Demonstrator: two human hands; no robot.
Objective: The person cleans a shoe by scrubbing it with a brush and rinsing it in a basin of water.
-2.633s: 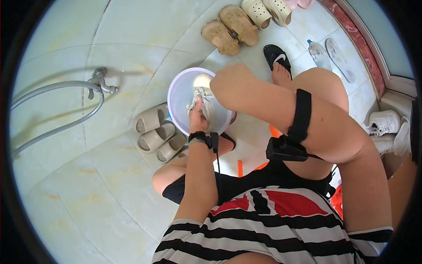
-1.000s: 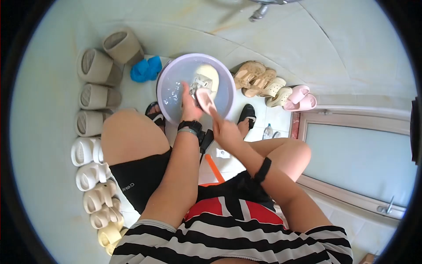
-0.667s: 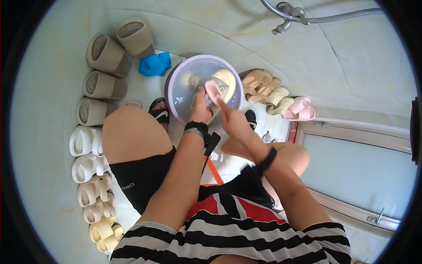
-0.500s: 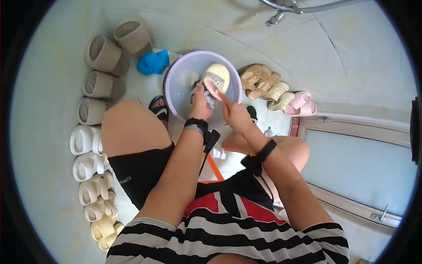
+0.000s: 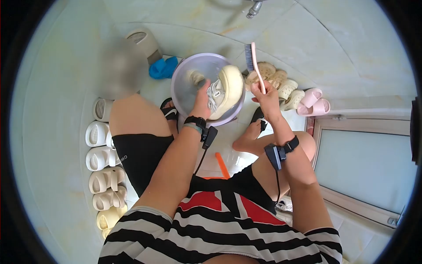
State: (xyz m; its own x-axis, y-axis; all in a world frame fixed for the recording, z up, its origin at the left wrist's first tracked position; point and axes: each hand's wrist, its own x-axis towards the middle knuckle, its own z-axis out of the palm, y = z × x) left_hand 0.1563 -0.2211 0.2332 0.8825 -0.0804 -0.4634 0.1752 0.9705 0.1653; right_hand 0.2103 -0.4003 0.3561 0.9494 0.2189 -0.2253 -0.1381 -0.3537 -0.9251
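Over the lilac bucket [image 5: 176, 90] of water, my left hand [image 5: 202, 102] grips a white shoe [image 5: 231, 90] by its laced upper. The shoe is tilted, its pale sole edge facing right. Another pale shoe [image 5: 194, 77] lies partly in the water at the bucket's left side. My right hand [image 5: 269, 100] is closed on the handle of a pink brush [image 5: 256, 66], held upright to the right of the bucket and apart from the shoe. Its dark bristles face left.
A blue cloth-like item [image 5: 163, 68] lies left of the bucket. Slippers line the left wall; brown sandals, cream clogs [image 5: 288, 89] and pink slippers [image 5: 314, 102] stand at right. A metal tap [image 5: 254, 9] is above, a door [image 5: 360, 160] at right.
The brush has moved away from the shoe, up and to the right, with my right hand. The shoe has been turned and raised, showing more of its sole edge.
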